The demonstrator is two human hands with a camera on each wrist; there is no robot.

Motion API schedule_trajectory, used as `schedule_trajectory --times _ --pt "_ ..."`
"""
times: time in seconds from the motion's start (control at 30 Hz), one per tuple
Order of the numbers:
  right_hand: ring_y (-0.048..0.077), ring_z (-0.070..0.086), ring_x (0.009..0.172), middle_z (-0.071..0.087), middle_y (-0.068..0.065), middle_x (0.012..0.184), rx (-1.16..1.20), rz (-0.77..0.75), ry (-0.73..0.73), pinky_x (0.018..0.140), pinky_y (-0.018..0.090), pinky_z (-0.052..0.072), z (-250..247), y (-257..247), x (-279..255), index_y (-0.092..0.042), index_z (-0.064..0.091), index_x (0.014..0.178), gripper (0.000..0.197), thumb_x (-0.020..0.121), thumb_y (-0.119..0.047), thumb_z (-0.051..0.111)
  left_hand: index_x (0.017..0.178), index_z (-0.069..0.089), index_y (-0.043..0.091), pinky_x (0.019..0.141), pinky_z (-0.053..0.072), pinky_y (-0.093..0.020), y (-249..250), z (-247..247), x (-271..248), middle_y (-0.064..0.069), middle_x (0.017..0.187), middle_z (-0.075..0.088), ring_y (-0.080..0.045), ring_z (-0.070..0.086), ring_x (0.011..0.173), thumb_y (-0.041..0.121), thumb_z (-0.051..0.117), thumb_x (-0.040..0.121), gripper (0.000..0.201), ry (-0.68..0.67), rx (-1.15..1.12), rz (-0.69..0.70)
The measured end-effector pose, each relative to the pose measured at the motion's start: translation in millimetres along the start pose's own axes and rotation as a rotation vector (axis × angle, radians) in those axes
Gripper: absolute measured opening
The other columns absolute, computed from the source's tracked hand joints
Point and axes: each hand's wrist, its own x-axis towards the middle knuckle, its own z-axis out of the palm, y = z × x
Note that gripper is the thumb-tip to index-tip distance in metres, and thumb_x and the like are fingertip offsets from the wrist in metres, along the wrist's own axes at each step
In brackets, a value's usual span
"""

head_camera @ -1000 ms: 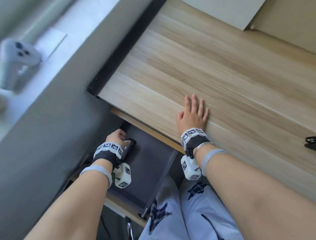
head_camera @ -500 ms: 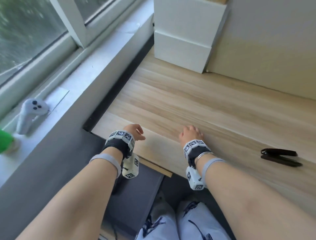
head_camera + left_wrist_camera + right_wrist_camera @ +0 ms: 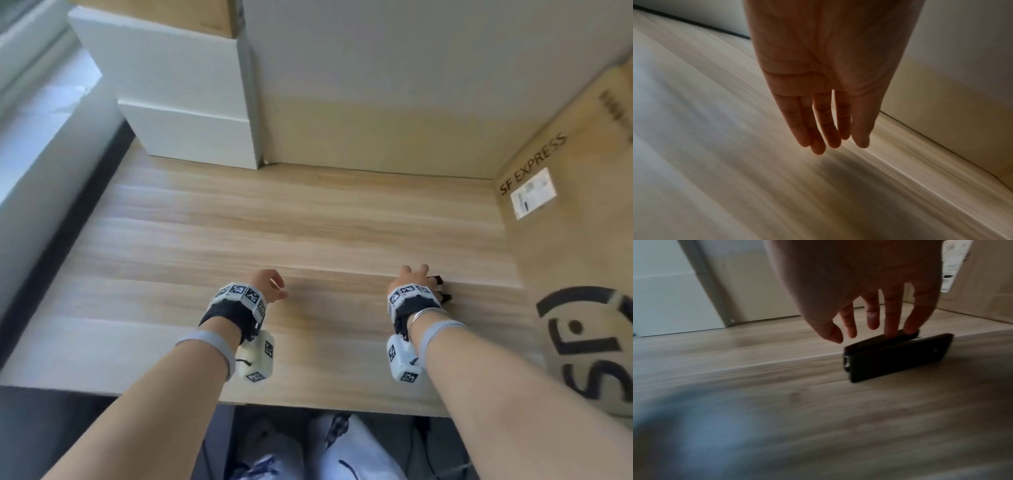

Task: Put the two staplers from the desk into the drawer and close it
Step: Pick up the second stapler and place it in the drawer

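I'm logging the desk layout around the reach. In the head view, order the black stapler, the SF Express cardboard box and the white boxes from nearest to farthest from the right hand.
1. Black stapler: at the right hand's fingers.
2. SF Express cardboard box: to the right.
3. White boxes: far left, at the back of the desk.

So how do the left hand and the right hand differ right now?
The right hand reaches a black stapler, two fingertips touching its top edge; the left hand touches nothing and holds nothing. The right hand's fingers are spread, the left hand's lie close together. The right hand sits further right on the desk, near the cardboard box. Both hover over the desk, fingers straight.
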Motion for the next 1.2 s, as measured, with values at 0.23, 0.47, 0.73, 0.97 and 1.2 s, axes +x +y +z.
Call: schedule_trajectory --times 0.23,0.47,0.73,0.97,1.2 --pt "0.035 0.037 0.116 0.020 0.011 0.139 0.134 0.088 0.017 0.077 0.037 0.039 8.2 26.3 26.8 -0.019 0.040 0.129 0.046 0.091 -0.044 0.042 0.077 0.056 0.017 0.057 0.047 -0.021 33.9 35.1 28.7 0.007 0.062 0.055 -0.015 0.055 0.060 0.009 0.066 0.080 0.013 -0.050 0.095 0.028" --pt "0.038 0.037 0.116 0.021 0.010 0.141 0.404 0.057 0.135 0.075 0.033 0.042 18.7 24.6 35.8 -0.016 0.043 0.124 0.049 0.081 -0.022 0.066 0.080 0.056 0.016 0.066 0.051 -0.026 44.1 43.9 35.3 0.007 0.062 0.057 -0.019 0.058 0.070 0.008 0.063 0.083 0.011 -0.045 0.141 0.033" --pt "0.040 0.051 0.112 0.027 0.018 0.138 0.585 -0.074 0.058 0.092 0.041 0.049 15.7 25.4 33.8 -0.030 0.017 0.148 0.092 0.078 0.000 0.068 0.074 0.054 0.020 0.047 0.036 -0.015 43.5 40.7 30.8 0.010 0.059 0.055 -0.003 0.047 0.050 0.006 0.060 0.083 0.018 -0.011 0.165 0.021" --pt "0.036 0.060 0.109 0.055 0.019 0.125 0.626 -0.070 0.021 0.078 0.034 0.047 11.9 25.5 23.7 -0.020 0.012 0.151 0.081 0.085 -0.008 0.057 0.087 0.055 0.016 0.048 0.037 -0.015 39.8 39.0 26.5 0.010 0.062 0.054 -0.003 0.047 0.052 0.007 0.058 0.087 0.009 -0.018 0.157 0.033" --pt "0.032 0.060 0.107 0.062 0.014 0.119 0.691 -0.156 -0.060 0.078 0.030 0.043 10.4 15.2 18.6 -0.010 0.045 0.131 0.046 0.090 -0.025 0.058 0.107 0.064 0.006 0.055 0.043 -0.017 44.7 43.7 26.6 -0.011 0.102 0.071 -0.011 0.055 0.062 0.009 0.059 0.088 0.021 -0.040 0.153 0.036"
